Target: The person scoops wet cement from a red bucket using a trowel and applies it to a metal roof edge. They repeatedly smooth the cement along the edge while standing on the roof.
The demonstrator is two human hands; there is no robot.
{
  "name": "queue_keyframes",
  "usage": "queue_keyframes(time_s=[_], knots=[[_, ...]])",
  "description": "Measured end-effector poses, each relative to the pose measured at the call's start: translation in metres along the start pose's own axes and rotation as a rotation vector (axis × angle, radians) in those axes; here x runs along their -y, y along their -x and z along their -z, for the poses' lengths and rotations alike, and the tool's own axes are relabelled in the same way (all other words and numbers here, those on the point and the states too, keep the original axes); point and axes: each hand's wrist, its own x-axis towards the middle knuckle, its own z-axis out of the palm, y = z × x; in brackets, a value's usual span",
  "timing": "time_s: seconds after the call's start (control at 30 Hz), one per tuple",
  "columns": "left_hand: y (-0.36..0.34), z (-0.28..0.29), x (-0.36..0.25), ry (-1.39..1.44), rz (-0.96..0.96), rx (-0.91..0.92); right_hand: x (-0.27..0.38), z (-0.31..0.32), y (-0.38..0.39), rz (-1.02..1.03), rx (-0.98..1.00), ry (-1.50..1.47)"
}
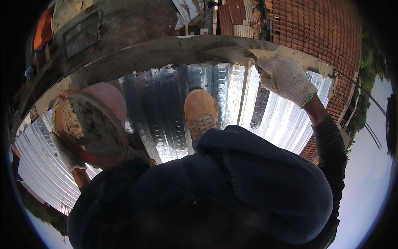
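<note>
My right hand (286,79), in a pale knitted work glove, is closed around the handle of a trowel. The grey trowel blade (232,53) lies along the mortar-covered top of a curving ledge (166,53). At the left, my gloved left hand (67,154) grips the side of a round orange-rimmed bucket (108,159); most of its fingers are hidden behind it. Wet grey mortar (97,120) fills the bucket, with a drier tan patch at its left side. A pale pink rounded object (107,96) sits right beyond the bucket, partly covered by it.
Ribbed shiny metal sheeting (166,112) lies under me, and my tan shoe (202,110) stands on it. Beyond the ledge are a tiled roof (319,31), rusty corrugated sheets (232,18) and a lower grey surface (124,25). Cables (360,112) run at the right.
</note>
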Motion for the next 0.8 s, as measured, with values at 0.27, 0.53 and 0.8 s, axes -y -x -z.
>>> queue_keyframes(time_s=[0.27,0.53,0.8], knots=[[0.02,-0.028,-0.013,-0.031,-0.028,-0.024,0.01,-0.001,-0.023,0.091,0.013,0.012],[0.012,-0.02,-0.01,-0.036,-0.015,-0.02,0.01,0.012,-0.039,0.036,0.121,-0.048],[0.012,-0.016,-0.007,0.036,-0.007,0.001,0.015,-0.021,-0.063,0.19,-0.102,-0.016]])
